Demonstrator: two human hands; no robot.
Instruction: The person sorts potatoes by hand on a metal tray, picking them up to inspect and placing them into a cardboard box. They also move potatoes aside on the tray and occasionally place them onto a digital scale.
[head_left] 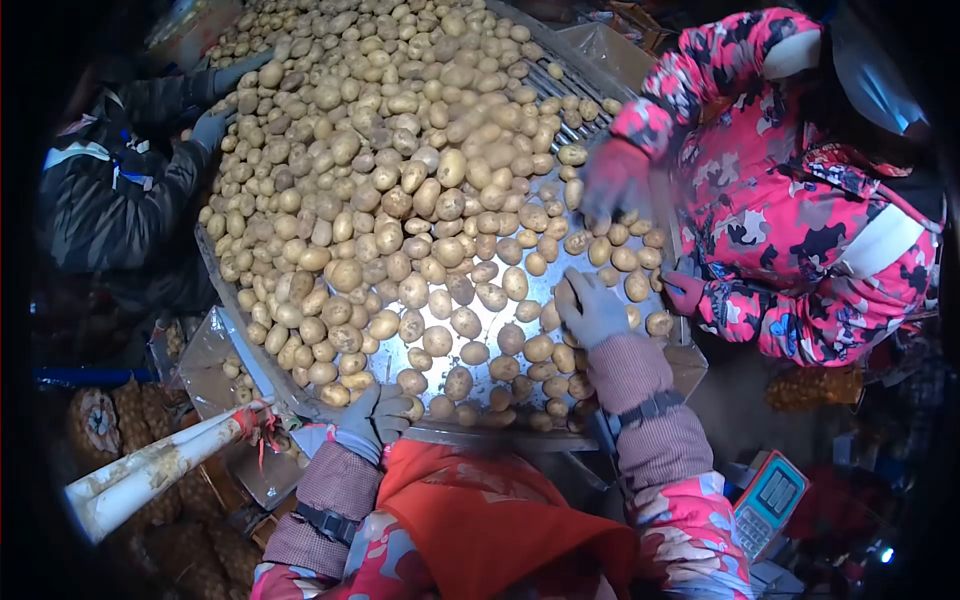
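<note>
A broad heap of potatoes covers a metal sorting table, thinning out toward my side, where bare metal shows between them. My left hand, in a grey glove, lies at the table's near-left rim beside a few potatoes; its fingers are apart and it holds nothing. Farther right, my gloved right hand reaches over the metal among loose potatoes. Its fingers are bent around a potato, which is partly hidden by the glove.
A co-worker in a pink camouflage jacket works at the right, one gloved hand blurred. Another person's gloved hand touches the heap at left. White poles, a cardboard box and a scale display stand nearby.
</note>
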